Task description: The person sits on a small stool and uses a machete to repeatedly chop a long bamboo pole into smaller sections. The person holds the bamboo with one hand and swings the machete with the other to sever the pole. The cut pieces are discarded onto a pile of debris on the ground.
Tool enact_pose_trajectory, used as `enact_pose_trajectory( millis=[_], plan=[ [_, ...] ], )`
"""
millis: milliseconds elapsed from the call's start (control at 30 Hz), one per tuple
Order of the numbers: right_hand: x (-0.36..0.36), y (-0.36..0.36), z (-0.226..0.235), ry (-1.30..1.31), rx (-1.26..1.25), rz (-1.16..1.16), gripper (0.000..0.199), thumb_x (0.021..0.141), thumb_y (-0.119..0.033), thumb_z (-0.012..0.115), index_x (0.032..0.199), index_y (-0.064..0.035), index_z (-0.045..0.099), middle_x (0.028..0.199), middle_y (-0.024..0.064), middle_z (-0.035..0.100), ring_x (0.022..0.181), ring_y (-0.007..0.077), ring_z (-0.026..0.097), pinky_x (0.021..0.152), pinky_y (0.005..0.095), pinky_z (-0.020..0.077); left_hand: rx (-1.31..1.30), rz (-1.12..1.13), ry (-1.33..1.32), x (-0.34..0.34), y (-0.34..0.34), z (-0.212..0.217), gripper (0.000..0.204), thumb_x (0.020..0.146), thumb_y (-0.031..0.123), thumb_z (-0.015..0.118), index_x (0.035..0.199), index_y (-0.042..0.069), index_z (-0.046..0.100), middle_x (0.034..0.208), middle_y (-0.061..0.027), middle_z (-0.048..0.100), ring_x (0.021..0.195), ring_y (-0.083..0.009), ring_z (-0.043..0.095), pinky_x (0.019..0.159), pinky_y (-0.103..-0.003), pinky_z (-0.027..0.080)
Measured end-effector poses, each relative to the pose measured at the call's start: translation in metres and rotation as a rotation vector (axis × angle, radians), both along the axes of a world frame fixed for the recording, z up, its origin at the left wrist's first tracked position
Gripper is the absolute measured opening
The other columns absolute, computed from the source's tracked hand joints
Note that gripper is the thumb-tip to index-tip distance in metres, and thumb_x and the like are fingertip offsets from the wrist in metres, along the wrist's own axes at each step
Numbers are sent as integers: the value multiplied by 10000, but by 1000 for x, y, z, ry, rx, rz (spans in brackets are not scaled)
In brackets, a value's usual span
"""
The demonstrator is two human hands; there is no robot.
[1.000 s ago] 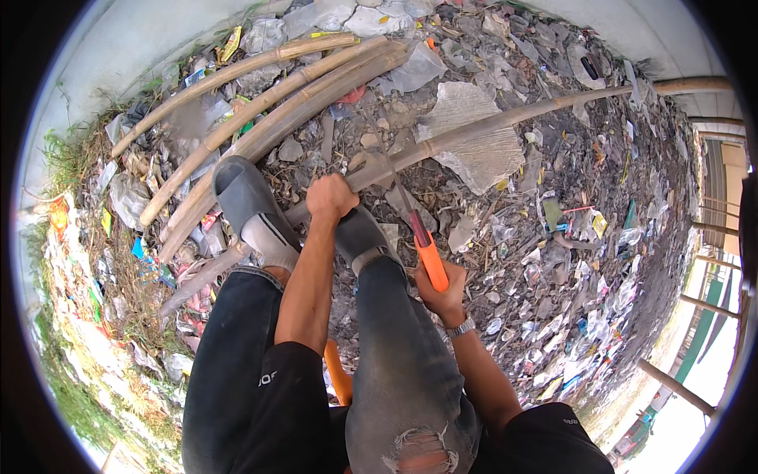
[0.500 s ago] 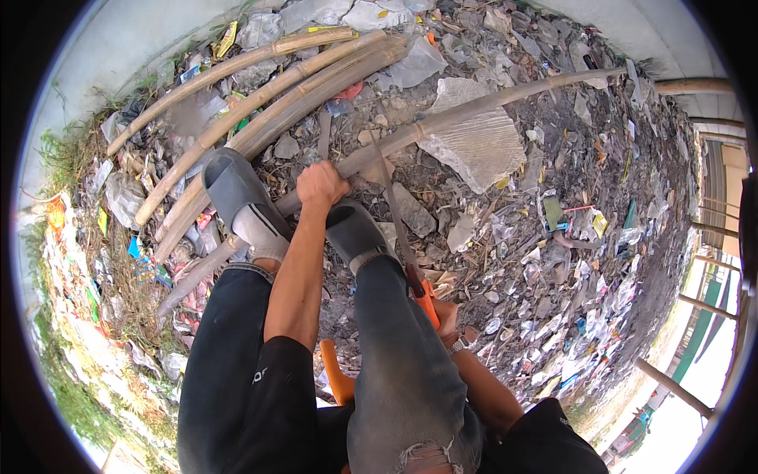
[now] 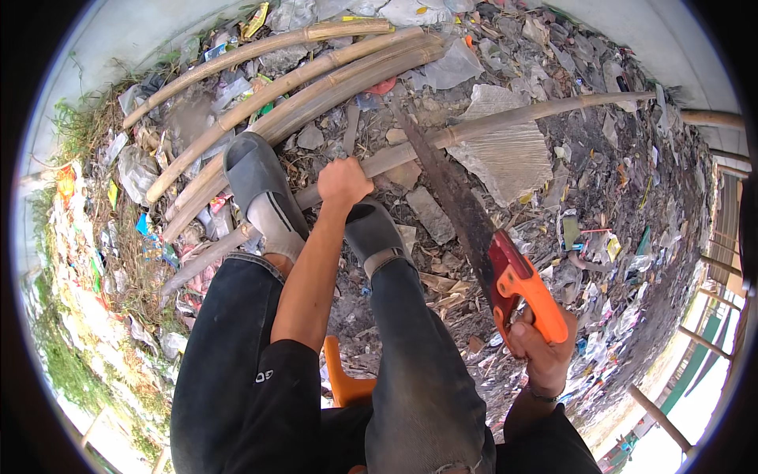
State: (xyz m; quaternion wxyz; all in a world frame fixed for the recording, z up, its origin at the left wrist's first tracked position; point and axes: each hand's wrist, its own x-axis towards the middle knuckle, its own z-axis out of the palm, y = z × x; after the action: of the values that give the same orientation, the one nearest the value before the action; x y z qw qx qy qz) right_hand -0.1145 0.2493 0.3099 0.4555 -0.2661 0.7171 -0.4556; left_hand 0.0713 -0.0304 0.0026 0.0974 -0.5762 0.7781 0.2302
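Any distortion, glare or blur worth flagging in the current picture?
Head view: the pale wall bows along the rim inside black corners; lower left, head view: the littered ground looks washed out; upper left, head view: a hazy patch shows between two bamboo poles; centre, head view: the saw looks fairly sharp.

The saw blade looks matt metal, its handle smooth plastic.

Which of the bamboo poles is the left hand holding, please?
The pole crossing the grey slab: the left hand grips it, while the other poles lie side by side farther forward.
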Motion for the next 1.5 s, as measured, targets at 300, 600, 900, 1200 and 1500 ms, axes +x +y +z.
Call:
enact_pose_trajectory(
  millis=[300, 600, 900, 1200, 1500],
  plan=[
    [-49, 46, -1, 16, -583, -22, 259, 913, -91, 619, 803, -116, 385, 626, 27, 433, 466, 130, 413, 535, 291, 338, -238, -36, 150, 15, 46, -27, 331, 781, 310, 763, 984, 70, 658, 964, -163, 743, 934, -356, 726, 818, -481, 582],
    [-1, 45, -85, 284, 0, -42, 114, 827, -67, 746, 852, -5, 653, 693, 5, 578, 621, 81, 509, 582, 283, 450, -293, -42, 167, 20, 59, -32, 416, 711, 291, 857, 995, 79, 640, 983, -128, 731, 965, -326, 715, 861, -439, 563],
    [17, 32, -94, 298, -50, 99, 139, 819, -96, 771, 883, -12, 681, 660, 60, 591, 549, 131, 540, 540, 310, 456, -263, -63, 139, 10, 56, -13, 435, 722, 338, 847, 998, 69, 645, 960, -145, 727, 945, -346, 719, 853, -464, 571],
    [19, 22, -98, 337, -45, 96, 152, 820, -109, 786, 839, -17, 666, 614, 73, 578, 509, 168, 543, 528, 331, 458, -61, -126, 178, -9, 26, 8, 481, 756, 372, 825, 1067, 48, 656, 994, -190, 758, 942, -397, 735, 814, -505, 588],
    [24, 37, -108, 299, 62, 89, 154, 839, -106, 771, 834, -9, 652, 641, 65, 591, 554, 119, 550, 540, 316, 459, 11, -244, 213, -52, -13, -5, 518, 817, 404, 788, 1149, 37, 637, 1044, -204, 752, 972, -394, 731, 840, -490, 586]
  ],
)
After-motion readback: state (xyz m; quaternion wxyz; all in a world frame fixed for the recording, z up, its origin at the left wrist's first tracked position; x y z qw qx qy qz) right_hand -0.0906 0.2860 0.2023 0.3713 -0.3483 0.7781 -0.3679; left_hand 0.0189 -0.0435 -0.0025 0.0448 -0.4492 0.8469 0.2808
